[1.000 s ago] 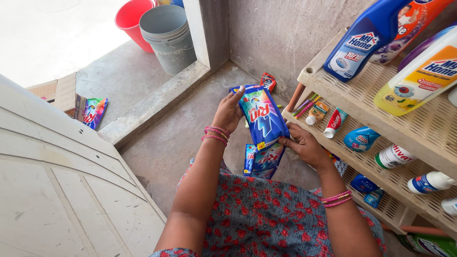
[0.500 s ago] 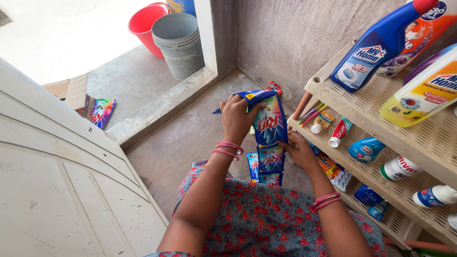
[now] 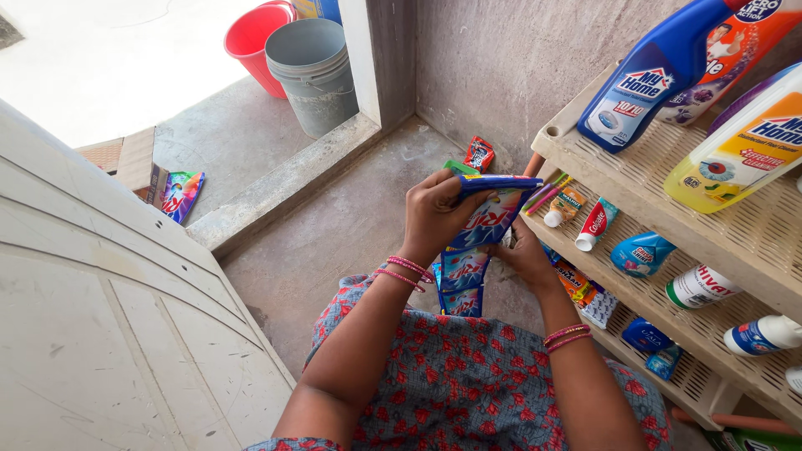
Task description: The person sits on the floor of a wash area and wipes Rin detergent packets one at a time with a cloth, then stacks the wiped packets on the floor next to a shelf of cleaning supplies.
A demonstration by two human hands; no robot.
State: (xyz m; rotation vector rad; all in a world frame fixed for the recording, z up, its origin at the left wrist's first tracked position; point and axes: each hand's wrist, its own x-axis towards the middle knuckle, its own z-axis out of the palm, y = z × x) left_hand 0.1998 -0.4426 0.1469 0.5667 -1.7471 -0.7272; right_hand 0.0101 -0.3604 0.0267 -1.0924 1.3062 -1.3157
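Hands at work on the concrete floor: our left hand has its grip closed around the folded top of a glossy strip of blue detergent sachets, which hangs crinkled over our lap. Our right hand pinches the strip from behind, just left of the perforated cream plastic shelf of smooth bottles. Grey bucket stands far left.

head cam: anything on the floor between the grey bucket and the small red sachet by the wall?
Nothing loose. In the head view, between the grey bucket and the red sachet are only the door-frame post, raised concrete threshold and bare floor.
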